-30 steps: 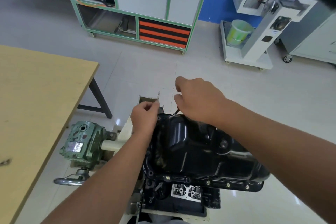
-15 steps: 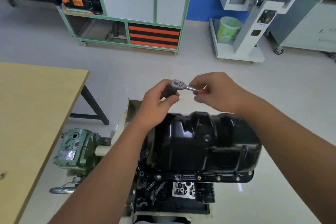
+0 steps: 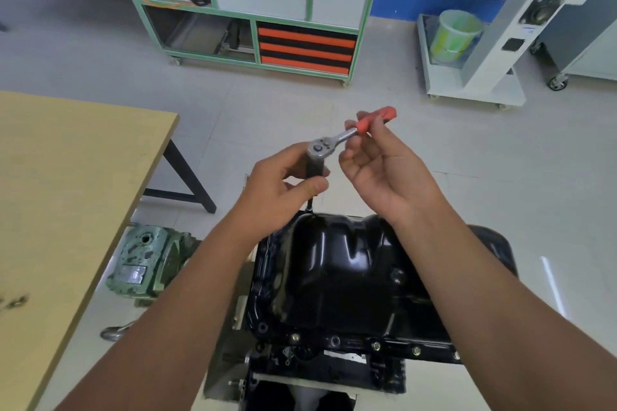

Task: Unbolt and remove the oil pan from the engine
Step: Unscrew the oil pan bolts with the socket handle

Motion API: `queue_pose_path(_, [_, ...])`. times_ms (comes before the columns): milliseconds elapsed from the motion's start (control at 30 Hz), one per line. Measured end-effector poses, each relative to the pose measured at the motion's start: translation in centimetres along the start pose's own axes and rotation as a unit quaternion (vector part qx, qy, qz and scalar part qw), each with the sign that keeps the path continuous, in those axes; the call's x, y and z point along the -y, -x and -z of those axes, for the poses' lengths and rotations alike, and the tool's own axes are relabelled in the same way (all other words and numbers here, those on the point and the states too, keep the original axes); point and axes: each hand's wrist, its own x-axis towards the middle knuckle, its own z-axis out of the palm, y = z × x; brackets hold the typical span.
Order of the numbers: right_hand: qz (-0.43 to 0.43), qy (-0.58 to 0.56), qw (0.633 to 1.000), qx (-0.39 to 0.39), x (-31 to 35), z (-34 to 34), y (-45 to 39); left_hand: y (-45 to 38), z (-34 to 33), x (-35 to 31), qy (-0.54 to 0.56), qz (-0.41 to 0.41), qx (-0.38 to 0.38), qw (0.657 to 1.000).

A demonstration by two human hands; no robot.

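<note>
A glossy black oil pan [image 3: 337,274] sits on top of the engine [image 3: 320,367], with several brass-coloured bolts [image 3: 375,346] along its near flange. Above the pan's far edge I hold a ratchet wrench [image 3: 337,138] with a red handle. My left hand [image 3: 283,182] grips the dark socket extension just under the ratchet head; its lower tip reaches the pan's far rim. My right hand [image 3: 374,160] pinches the red handle with thumb and fingertips, palm turned up.
A wooden table [image 3: 66,197] stands at the left. A green gearbox [image 3: 147,264] sits beside the engine stand. A green-framed cabinet [image 3: 267,10] and a white wheeled machine [image 3: 484,43] stand across the tiled floor.
Both hands rose from the pan's far edge with the ratchet. The handle has swung out to the right, and my right hand has turned palm up on it.
</note>
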Motion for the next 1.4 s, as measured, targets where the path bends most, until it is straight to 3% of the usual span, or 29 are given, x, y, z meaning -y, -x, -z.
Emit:
queue_pose_path(100, [-0.041,0.115,0.992,0.020,0.3,-0.4,-1.8,-0.2,0.7,0.1,-0.015,-0.014,0.078,0.997])
queue_pose_path(267, [-0.030,0.120,0.970,0.209,0.8,1.2,-1.4,-0.6,0.7,0.3,0.000,-0.016,-0.016,1.000])
queue_pose_path(333, [-0.030,0.133,0.954,0.268,0.6,1.2,-0.9,-0.6,0.8,0.4,0.003,-0.016,-0.020,1.000])
queue_pose_path(500, [-0.052,0.135,0.974,0.173,0.7,1.0,-1.6,-0.6,2.8,0.5,0.039,0.028,0.124,0.991])
queue_pose_path(567, [-0.075,0.162,0.968,0.176,0.5,1.0,-1.7,-0.5,2.6,0.5,0.026,0.022,0.136,0.990])
queue_pose_path(667, [-0.062,0.220,0.953,0.200,0.6,1.1,-1.7,0.0,1.0,0.3,-0.022,-0.007,0.114,0.993])
queue_pose_path(833, [-0.033,0.172,0.956,0.235,0.6,1.3,-1.8,1.8,-0.8,1.8,-0.037,-0.083,0.036,0.995])
queue_pose_path(967, [-0.037,0.139,0.951,0.272,0.5,1.4,-1.7,2.1,-0.9,2.0,0.029,-0.019,-0.062,0.997])
queue_pose_path(1033, [-0.038,0.119,0.953,0.278,0.6,1.5,-1.6,1.7,-0.9,1.8,0.034,0.003,-0.071,0.997])
queue_pose_path(1233, [-0.079,0.119,0.976,0.164,0.6,1.3,-2.4,1.2,-1.6,1.2,0.001,0.022,-0.027,0.999])
queue_pose_path(1300, [-0.083,0.164,0.969,0.164,0.6,1.4,-2.5,1.2,-2.5,0.8,-0.060,-0.003,-0.022,0.998])
queue_pose_path(1400, [-0.065,0.215,0.953,0.202,0.9,1.7,-2.2,1.3,-3.7,0.4,-0.113,-0.050,-0.076,0.989])
